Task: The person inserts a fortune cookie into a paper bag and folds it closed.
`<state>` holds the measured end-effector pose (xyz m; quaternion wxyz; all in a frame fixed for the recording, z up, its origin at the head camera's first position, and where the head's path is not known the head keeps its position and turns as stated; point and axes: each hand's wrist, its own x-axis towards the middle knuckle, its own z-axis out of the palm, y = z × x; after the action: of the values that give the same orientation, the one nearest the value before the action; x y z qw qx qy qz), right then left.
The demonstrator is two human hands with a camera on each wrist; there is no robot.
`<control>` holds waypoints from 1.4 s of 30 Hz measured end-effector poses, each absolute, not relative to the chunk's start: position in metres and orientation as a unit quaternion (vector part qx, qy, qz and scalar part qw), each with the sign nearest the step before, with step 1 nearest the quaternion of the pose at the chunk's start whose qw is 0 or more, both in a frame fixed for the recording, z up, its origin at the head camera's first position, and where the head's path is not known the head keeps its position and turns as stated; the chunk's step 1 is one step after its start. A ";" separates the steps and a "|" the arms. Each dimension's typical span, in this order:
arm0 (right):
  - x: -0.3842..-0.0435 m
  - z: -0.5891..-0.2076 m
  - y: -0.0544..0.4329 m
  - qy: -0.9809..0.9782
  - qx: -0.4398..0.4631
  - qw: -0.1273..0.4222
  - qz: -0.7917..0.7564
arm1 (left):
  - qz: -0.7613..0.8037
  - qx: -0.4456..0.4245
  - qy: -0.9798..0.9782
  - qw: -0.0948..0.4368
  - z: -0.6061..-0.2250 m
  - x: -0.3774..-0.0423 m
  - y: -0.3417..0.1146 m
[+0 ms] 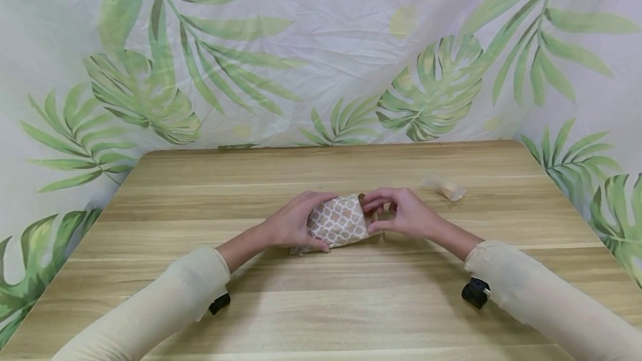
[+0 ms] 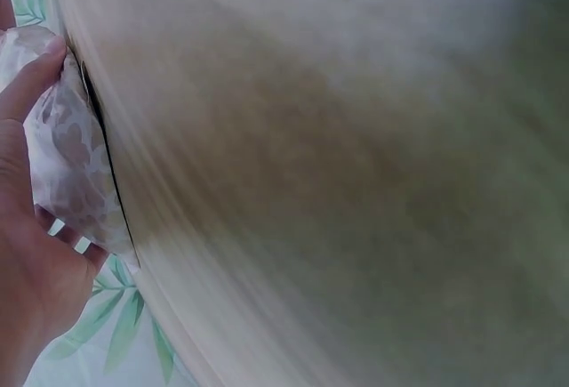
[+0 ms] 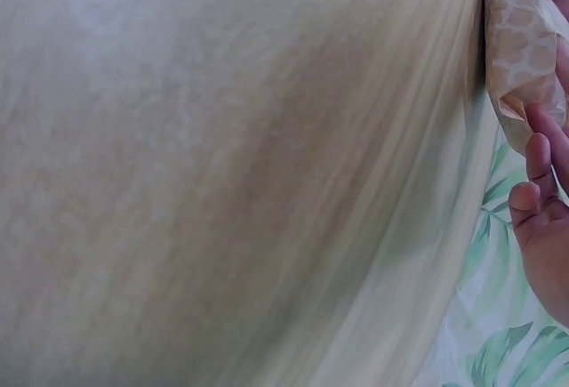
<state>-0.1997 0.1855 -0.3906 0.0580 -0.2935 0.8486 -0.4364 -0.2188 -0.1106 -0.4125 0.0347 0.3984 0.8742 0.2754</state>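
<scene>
A small paper bag [image 1: 338, 220] with a tan and white lattice pattern lies in front of me on the wooden table. My left hand [image 1: 296, 222] grips its left end, thumb along the near edge and fingers over the far edge. My right hand [image 1: 403, 213] is at the bag's mouth on the right, thumb at the near edge and fingers at the far side of the opening. In the left wrist view the bag [image 2: 76, 151] bulges beside the thumb. The right wrist view has a fingertip against the folded mouth of the bag [image 3: 520, 40]. What lies inside is hidden.
Behind my right hand, a small pale item in clear plastic wrapping [image 1: 445, 188] lies on the table [image 1: 321, 316]. A leaf-printed cloth [image 1: 331, 71] hangs beyond the far edge. Black wrist cameras sit under both sleeves.
</scene>
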 end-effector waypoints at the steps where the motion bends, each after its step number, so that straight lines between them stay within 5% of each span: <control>1: -0.200 -0.391 0.186 0.848 -0.295 0.060 -0.436 | 0.276 0.398 0.874 0.036 -0.412 -0.219 -0.111; 42: -0.196 -0.390 0.205 0.870 -0.266 0.013 -0.415 | 0.240 0.362 0.900 0.014 -0.404 -0.214 -0.114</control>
<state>-0.1963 0.2046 -0.3899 0.0127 -0.2659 0.8698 -0.4154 -0.2140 -0.1143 -0.4041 0.0135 0.3624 0.9004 0.2404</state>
